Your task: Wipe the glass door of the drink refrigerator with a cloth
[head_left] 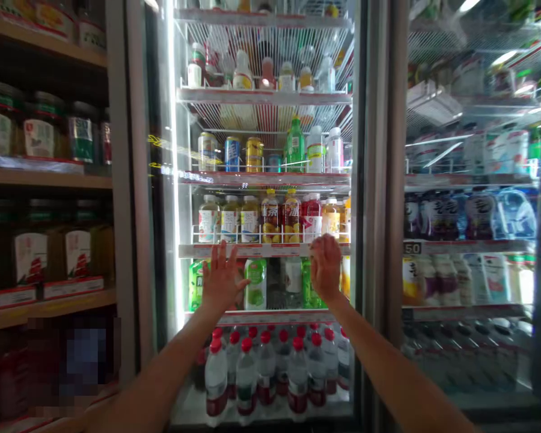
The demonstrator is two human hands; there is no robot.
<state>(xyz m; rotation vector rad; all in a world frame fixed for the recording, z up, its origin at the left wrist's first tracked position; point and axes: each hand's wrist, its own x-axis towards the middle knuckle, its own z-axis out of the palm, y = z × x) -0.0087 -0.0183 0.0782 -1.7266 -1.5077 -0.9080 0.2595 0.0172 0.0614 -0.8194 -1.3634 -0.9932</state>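
Observation:
Both arms reach toward a lit drinks fridge. My left hand [222,279], fingers spread, is in front of the shelf with green-labelled cartons [255,284] and holds nothing. At the same height on the right, my right hand [327,267] is raised near a green package [310,282]; its fingers are close together and blurred, and whether anything is in them is too unclear to tell. Above the hands stands a row of bottles, among them a dark tea bottle [291,216] with a yellow cap. Red-capped clear bottles [298,376] stand below.
Metal door frames [383,180] border the lit section. To the left, wooden shelves [49,175] hold jars [40,135]. Behind glass on the right are more bottles [480,213] and cartons. Wire shelves above carry cans [232,154] and a green bottle [295,144].

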